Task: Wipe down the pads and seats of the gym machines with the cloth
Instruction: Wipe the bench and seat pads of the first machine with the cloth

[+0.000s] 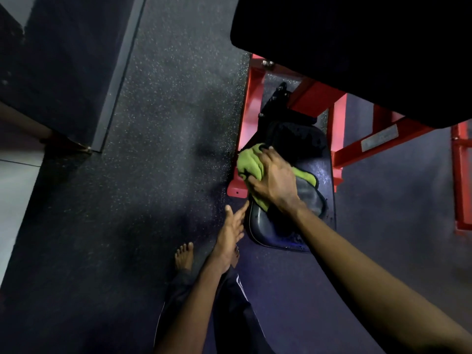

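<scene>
Green cloth [251,162], bunched, lies on the front-left part of a black padded seat [278,235] on a red-framed gym machine. Right hand [274,180] is on top of the cloth, fingers spread and curled down into the fabric, thumb hooked at its near edge. It grips the cloth and presses it onto the seat. Part of the cloth sticks out past the fingers to the left and overhangs the seat edge. A smaller flap with dark trim shows right of the wrist.

Left hand [231,233] holds nothing, fingers straight and loosely together, pointing up toward the seat. Its fingertips are just beside the seat's left edge; cannot tell if they touch it.

Seat surface is glossy, with light speckled marks near the right side. Red steel frame [316,98] runs behind and beside the seat, with a pair of bolts [267,63] at its top corner and a pale label plate [379,141] on a right-hand bar. Large black pad [357,47] fills the upper right, above the frame.

Floor [166,123] is dark speckled rubber. A bare foot [184,255] shows below the left hand, with a dark trouser leg [235,302] under the left forearm.
</scene>
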Action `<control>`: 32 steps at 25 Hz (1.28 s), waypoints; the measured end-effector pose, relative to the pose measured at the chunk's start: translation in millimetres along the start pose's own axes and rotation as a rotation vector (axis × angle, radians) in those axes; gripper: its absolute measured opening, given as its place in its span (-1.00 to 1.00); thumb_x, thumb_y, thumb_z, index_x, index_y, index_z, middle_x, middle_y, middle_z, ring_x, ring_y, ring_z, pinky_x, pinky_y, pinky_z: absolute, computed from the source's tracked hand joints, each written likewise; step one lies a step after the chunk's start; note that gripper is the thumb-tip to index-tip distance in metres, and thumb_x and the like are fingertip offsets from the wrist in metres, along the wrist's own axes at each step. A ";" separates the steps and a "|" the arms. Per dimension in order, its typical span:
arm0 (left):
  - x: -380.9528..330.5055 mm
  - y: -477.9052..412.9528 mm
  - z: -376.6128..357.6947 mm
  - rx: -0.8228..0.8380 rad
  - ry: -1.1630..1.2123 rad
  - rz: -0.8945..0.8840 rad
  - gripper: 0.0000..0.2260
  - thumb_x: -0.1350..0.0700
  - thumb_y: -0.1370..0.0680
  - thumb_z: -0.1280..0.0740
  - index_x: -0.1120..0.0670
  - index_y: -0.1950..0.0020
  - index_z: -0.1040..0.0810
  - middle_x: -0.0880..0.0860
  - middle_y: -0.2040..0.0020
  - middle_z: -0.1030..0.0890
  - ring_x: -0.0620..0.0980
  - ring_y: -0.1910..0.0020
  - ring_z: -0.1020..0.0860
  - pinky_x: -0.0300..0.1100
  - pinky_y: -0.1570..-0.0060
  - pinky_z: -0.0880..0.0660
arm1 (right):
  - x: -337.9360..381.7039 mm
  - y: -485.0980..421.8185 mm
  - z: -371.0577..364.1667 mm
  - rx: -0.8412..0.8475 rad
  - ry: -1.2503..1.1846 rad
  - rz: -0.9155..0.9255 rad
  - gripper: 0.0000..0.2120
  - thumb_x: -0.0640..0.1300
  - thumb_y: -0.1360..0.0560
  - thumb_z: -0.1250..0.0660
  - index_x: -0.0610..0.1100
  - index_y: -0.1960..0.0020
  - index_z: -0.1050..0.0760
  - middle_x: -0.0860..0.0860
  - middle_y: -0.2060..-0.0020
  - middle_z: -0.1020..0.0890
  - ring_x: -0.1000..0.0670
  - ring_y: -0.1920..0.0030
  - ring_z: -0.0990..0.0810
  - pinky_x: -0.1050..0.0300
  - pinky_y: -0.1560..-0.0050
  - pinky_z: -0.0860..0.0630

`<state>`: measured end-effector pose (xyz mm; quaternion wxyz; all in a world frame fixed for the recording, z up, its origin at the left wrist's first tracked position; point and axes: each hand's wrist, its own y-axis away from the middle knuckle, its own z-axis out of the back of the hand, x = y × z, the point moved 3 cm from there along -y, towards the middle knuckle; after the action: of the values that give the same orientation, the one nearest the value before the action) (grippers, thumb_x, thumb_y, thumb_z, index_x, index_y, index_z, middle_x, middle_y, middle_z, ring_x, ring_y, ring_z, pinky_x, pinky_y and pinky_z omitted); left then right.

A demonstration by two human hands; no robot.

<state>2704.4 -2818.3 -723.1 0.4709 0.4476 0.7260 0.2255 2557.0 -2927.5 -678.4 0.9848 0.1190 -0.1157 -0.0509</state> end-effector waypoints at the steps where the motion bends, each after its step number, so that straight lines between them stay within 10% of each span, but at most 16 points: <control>1: 1.2 -2.3 3.1 0.006 0.040 0.026 -0.33 -0.29 -0.63 0.29 -0.05 -0.56 -0.28 0.01 -0.57 -0.28 0.08 -0.57 -0.18 0.03 -0.54 -0.09 | -0.5 19.7 -4.3 0.009 -0.025 0.017 -0.22 0.25 -0.36 -0.27 -0.10 -0.49 -0.42 -0.10 -0.46 -0.47 -0.13 -0.52 -0.35 -0.09 -0.48 -0.35; 14: 2.2 -22.5 26.7 0.048 0.068 0.037 -0.16 -0.39 -0.57 0.34 0.06 -0.50 -0.39 0.12 -0.46 -0.46 0.09 -0.47 -0.37 0.08 -0.53 -0.13 | 1.9 116.7 -26.3 -0.120 -0.168 0.018 -0.31 0.18 -0.43 -0.40 -0.05 -0.50 -0.40 -0.04 -0.48 -0.45 -0.09 -0.51 -0.36 -0.08 -0.46 -0.32; 21: -16.6 -24.0 10.8 -0.062 -0.306 -0.380 -0.81 0.03 -0.61 -0.37 0.03 -0.19 -0.63 -0.05 -0.01 -0.69 -0.19 0.01 -0.64 -0.23 -0.08 -0.54 | -5.2 174.9 -46.6 -0.136 -0.127 0.137 -0.31 0.06 -0.42 -0.50 -0.02 -0.51 -0.39 -0.05 -0.51 -0.40 -0.09 -0.56 -0.27 -0.13 -0.48 -0.29; 26: -45.5 -33.7 22.6 -0.109 -0.327 -0.232 -0.70 -0.09 -0.64 -0.29 0.07 0.04 -0.71 -0.02 0.21 -0.71 -0.15 0.25 -0.61 -0.20 0.14 -0.48 | 8.7 154.7 -45.8 -0.118 -0.084 0.113 -0.34 0.08 -0.42 -0.50 0.03 -0.48 -0.42 -0.01 -0.51 -0.40 -0.08 -0.56 -0.27 -0.10 -0.49 -0.28; 32: -43.2 -25.4 6.1 -0.117 -0.632 -0.262 -0.66 -0.06 -0.52 -0.47 0.15 -0.14 -0.59 0.03 0.02 -0.65 -0.07 0.04 -0.60 -0.30 0.08 -0.50 | -16.0 200.7 -54.5 -0.168 -0.167 0.107 -0.31 0.03 -0.42 -0.51 -0.02 -0.52 -0.41 -0.05 -0.53 -0.38 -0.08 -0.59 -0.21 -0.15 -0.50 -0.28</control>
<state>2705.4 -2868.7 -724.1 0.7223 0.3703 0.5815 0.0546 2569.2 -2719.3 -683.9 0.9796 0.0252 -0.1987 -0.0177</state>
